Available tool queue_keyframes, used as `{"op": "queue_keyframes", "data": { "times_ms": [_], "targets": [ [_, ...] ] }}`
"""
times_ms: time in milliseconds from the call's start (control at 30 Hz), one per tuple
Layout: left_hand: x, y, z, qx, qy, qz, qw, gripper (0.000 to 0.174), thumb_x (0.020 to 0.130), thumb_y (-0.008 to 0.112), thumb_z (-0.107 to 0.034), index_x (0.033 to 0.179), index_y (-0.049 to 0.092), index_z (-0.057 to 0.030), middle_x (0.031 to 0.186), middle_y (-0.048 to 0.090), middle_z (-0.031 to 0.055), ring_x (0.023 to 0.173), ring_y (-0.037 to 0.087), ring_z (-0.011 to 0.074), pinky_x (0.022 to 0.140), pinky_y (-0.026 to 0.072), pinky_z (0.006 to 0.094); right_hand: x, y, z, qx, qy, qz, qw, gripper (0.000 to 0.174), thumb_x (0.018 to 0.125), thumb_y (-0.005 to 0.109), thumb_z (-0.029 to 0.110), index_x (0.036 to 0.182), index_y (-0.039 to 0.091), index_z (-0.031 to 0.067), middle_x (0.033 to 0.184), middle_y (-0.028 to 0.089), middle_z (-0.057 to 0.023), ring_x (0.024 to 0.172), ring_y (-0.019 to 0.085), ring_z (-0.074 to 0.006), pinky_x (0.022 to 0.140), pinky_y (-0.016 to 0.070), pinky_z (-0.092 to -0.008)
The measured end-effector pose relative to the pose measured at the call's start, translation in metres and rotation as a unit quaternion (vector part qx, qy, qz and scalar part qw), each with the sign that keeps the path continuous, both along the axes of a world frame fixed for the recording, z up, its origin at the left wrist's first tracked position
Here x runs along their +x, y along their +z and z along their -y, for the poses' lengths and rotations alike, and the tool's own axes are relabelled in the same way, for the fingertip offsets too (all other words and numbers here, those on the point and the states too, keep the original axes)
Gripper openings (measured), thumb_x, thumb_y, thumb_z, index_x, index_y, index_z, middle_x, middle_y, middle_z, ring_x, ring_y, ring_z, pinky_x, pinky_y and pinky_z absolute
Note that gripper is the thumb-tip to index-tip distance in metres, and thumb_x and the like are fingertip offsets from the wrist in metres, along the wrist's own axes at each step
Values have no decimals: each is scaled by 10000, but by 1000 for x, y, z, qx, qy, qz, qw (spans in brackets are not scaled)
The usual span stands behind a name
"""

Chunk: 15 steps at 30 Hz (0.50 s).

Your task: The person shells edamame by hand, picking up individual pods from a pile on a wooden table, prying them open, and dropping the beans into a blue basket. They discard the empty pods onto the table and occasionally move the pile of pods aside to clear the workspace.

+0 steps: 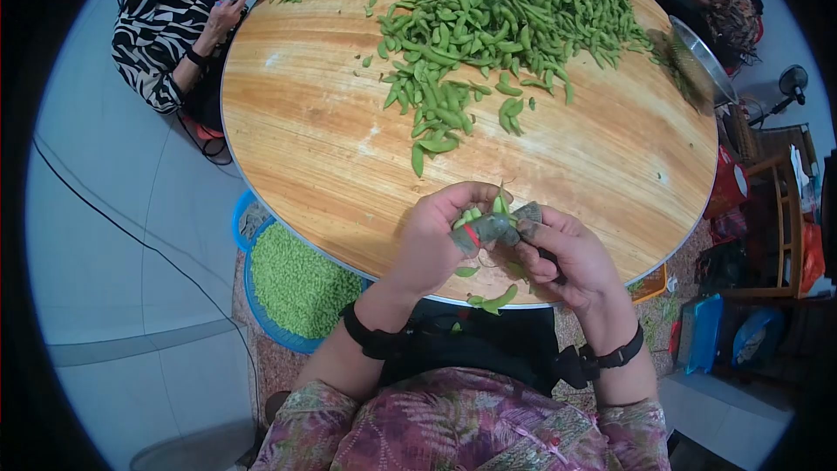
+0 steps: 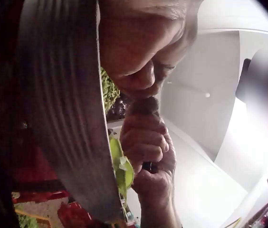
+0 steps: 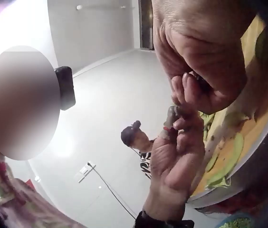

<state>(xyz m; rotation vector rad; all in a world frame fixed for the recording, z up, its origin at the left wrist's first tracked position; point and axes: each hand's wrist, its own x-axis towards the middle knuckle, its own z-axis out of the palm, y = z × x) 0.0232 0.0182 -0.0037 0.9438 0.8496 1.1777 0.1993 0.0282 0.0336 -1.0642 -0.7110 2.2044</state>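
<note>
Bright green for the pods [image 1: 514, 9], honey-yellow with brown wood grain for the counter [image 1: 305, 122], paler green for the beans [image 1: 301, 283], blue for their basin [image 1: 288, 344], pink-and-green leaf print for the near top [image 1: 436, 423], black-and-white stripes for the far shirt [image 1: 157, 35].

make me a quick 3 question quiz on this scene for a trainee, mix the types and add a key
1. True or false: the left hand holds nothing.

2. Multiple choice: where is the bean basin?
A) in the middle of the table
B) below the table's edge, on the person's left
C) on the person's lap

3. Fill in the blank: the big heap toward the table's far side is made of green ____.

Key
1. False; it grips green pods.
2. B
3. pods
</note>
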Motion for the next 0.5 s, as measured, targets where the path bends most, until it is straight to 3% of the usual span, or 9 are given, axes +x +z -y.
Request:
{"op": "queue_keyframes", "data": {
  "times_ms": [67, 133, 167, 233, 300, 333, 367, 433, 500],
  "targets": [
    [-4, 2, -1, -104, -28, 179, 978, 208, 823, 520, 37, 1023, 547, -14, 880, 565, 21, 682, 499, 76, 565, 396, 184, -1, 3, -3, -11, 15, -1, 1000, 108, 895, 500, 131, 876, 555, 40, 588, 490, 23, 446, 374, -23, 417, 290, -165],
    [-7, -4, -2, -100, -29, 221, 970, 200, 833, 495, 27, 1021, 542, -18, 895, 562, 41, 708, 523, 89, 563, 406, 176, -1, 3, -10, -23, 30, -2, 999, 116, 890, 503, 137, 882, 569, 42, 587, 496, 22, 454, 388, -25, 427, 303, -168],
    [-8, -7, -4, -94, -31, 261, 960, 194, 842, 469, 16, 1020, 536, -21, 910, 559, 61, 734, 547, 102, 561, 416, 169, 1, 2, -21, 70, 97, 92, 989, 131, 881, 507, 146, 892, 589, 45, 594, 509, 20, 474, 418, -28, 442, 330, -175],
    [-9, -13, -8, -76, -23, 255, 964, 189, 839, 469, 20, 1009, 542, -17, 918, 561, 63, 737, 546, 100, 546, 403, 166, 2, 0, -53, 267, 133, 284, 911, 192, 853, 520, 188, 930, 631, 53, 613, 542, 5, 553, 505, -50, 502, 410, -221],
    [-7, -13, -8, -60, -16, 248, 967, 185, 835, 468, 23, 998, 548, -13, 925, 563, 65, 741, 544, 98, 531, 390, 163, 6, -9, -101, 521, 57, 481, 703, 202, 824, 527, 189, 965, 612, 71, 695, 604, -138, 629, 600, -258, 584, 466, -367],
    [-5, -9, -7, -76, -1, 204, 976, 186, 827, 470, 33, 985, 556, -13, 932, 563, 62, 735, 538, 97, 541, 392, 163, 1, -2, -116, 507, 57, 545, 665, 205, 810, 524, 152, 990, 592, 82, 740, 605, -182, 689, 595, -339, 623, 469, -412],
    [-4, -7, -7, -91, 13, 160, 983, 189, 818, 471, 42, 972, 565, -13, 940, 564, 59, 729, 532, 95, 552, 394, 163, -2, -1, -124, 508, 55, 544, 665, 205, 810, 524, 152, 990, 592, 82, 740, 605, -182, 689, 595, -339, 623, 469, -412],
    [-9, -9, -9, -73, -10, 155, 985, 202, 806, 479, 55, 966, 580, -17, 933, 566, 52, 738, 531, 95, 587, 411, 172, -7, 0, -132, 553, 107, 602, 565, 210, 802, 519, 136, 1002, 567, 92, 726, 606, -183, 707, 592, -354, 630, 465, -432],
    [-11, -8, -9, -57, -33, 151, 986, 216, 794, 488, 68, 959, 594, -21, 926, 567, 46, 747, 531, 94, 622, 428, 181, -7, -6, -132, 591, 103, 588, 543, 209, 792, 519, 126, 994, 555, 86, 710, 601, -195, 695, 586, -372, 621, 461, -446]
  ]
}}
